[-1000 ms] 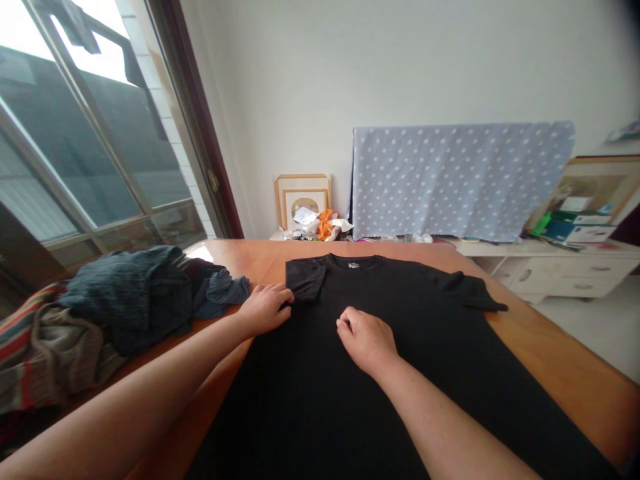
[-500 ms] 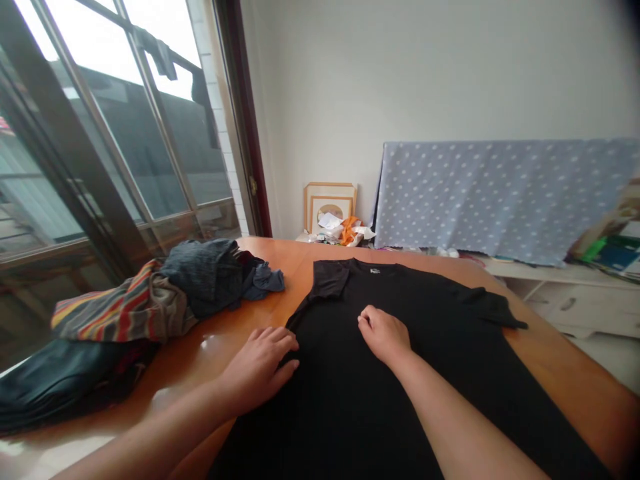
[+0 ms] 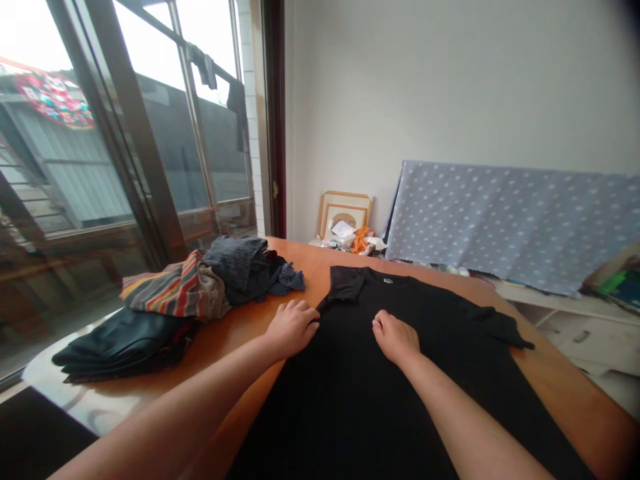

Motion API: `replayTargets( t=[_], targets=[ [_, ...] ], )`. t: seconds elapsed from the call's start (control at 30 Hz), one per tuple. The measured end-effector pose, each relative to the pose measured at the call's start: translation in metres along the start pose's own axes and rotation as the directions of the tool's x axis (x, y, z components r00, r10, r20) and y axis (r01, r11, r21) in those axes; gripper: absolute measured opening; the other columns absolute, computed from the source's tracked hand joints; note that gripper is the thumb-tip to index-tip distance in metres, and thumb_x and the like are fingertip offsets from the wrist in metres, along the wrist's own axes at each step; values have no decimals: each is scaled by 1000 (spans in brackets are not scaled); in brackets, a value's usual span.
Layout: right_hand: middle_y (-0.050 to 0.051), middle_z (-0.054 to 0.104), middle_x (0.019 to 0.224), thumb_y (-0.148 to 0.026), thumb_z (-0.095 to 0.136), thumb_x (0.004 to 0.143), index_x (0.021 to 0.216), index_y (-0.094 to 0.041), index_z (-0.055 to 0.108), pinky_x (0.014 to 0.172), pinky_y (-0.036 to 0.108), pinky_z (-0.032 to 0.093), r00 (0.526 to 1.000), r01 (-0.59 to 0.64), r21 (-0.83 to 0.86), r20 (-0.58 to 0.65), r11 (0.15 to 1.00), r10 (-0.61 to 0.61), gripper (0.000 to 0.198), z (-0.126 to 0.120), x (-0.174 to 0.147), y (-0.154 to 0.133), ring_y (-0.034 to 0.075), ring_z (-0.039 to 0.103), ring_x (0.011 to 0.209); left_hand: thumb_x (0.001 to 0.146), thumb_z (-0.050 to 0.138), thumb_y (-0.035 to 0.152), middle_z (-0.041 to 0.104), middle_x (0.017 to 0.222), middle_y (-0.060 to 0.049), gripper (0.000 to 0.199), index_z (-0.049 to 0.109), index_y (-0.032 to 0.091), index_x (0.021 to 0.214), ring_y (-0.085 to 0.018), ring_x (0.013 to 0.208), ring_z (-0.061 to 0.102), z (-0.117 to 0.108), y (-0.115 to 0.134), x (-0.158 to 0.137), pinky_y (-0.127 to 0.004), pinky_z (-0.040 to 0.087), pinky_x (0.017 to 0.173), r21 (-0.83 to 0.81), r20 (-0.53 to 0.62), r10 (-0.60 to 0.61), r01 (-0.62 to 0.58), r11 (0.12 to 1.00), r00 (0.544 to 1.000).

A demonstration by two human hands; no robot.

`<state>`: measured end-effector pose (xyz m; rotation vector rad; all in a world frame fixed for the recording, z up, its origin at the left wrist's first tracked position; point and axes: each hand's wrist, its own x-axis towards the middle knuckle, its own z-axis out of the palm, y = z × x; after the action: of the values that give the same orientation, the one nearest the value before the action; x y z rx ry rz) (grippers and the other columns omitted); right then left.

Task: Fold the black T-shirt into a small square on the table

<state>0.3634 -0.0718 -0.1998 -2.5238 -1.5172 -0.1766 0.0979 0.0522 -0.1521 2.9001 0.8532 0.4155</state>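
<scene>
A black short-sleeved T-shirt point(image 3: 360, 400) lies spread over the wooden table, its neckline at the far side and its sleeves out to both sides. My left hand point(image 3: 294, 329) is at the shirt's left edge just below the sleeve, thumb and fingers closed on the cloth there. On the chest of the shirt rests my right hand point(image 3: 397, 338), its fingers curled in and thumb pressed to the forefinger. The cloth at those fingertips is mostly hidden by the hand.
Left on the wooden table point(image 3: 260, 320) are a folded dark garment stack point(image 3: 120, 343), a striped garment point(image 3: 170, 287) and a grey crumpled garment point(image 3: 237, 267). Behind stand a picture frame point(image 3: 323, 217) and a polka-dot cloth point(image 3: 500, 220) over something. A window point(image 3: 170, 120) is at left.
The view has swung left. My left hand has moved farther up the shirt's left edge toward the sleeve, and its fingers have closed. My right hand stays on the chest.
</scene>
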Motion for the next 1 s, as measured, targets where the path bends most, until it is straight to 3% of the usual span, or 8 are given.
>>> replayTargets(
  t=[0.17, 0.3, 0.5, 0.7, 0.83, 1.0],
  targets=[
    [3, 69, 94, -40, 38, 102, 100, -25, 59, 62, 28, 28, 1000, 11, 10, -19, 1000, -11, 25, 1, -1, 0, 17, 64, 80, 93, 47, 49, 52, 142, -8, 40, 66, 33, 124, -35, 137, 38, 29, -2, 46, -55, 29, 109, 36, 61, -33, 31, 999, 998],
    [2, 69, 94, -39, 39, 102, 101, -25, 59, 62, 28, 29, 1000, 10, 2, -28, 1000, -10, 25, 3, 0, 0, 17, 64, 80, 94, 43, 50, 55, 140, -13, 44, 64, 27, 125, -35, 136, 39, 38, -18, 55, -59, 23, 112, 46, 57, -110, 108, 993, 992],
    [2, 69, 92, -38, 39, 101, 100, -25, 59, 62, 28, 28, 1000, -3, 21, -9, 1000, 3, 24, 3, 1, 0, 17, 63, 79, 98, 38, 48, 58, 135, -14, 46, 62, 24, 129, -33, 131, 46, 37, -32, 42, -59, 22, 113, 38, 25, -163, 162, 986, 986],
    [3, 69, 91, -36, 42, 99, 99, -24, 62, 64, 27, 30, 1000, -27, 154, 1, 988, 27, 23, 2, 3, 4, 18, 61, 78, 100, 35, 49, 59, 136, -10, 44, 61, 26, 127, -30, 134, 45, 32, -3, 5, -57, 16, 119, -18, -15, -18, 17, 1000, 1000],
    [3, 68, 88, -35, 47, 95, 94, -22, 65, 70, 26, 36, 996, -84, 459, 49, 884, 69, 22, 1, 8, 16, 18, 60, 83, 98, 34, 60, 51, 149, -10, 54, 55, 29, 137, -32, 142, 38, 31, 5, -20, -63, 7, 119, -55, 67, 27, -23, 998, 997],
    [1, 69, 83, -33, 44, 96, 101, -19, 63, 70, 23, 46, 985, -155, 633, 153, 758, 74, 25, -5, 14, 36, 14, 63, 75, 97, 32, 64, 45, 154, -10, 59, 52, 31, 142, -33, 145, 33, 34, 0, -24, -67, -3, 116, -47, 77, 11, -8, 999, 997]
  ],
)
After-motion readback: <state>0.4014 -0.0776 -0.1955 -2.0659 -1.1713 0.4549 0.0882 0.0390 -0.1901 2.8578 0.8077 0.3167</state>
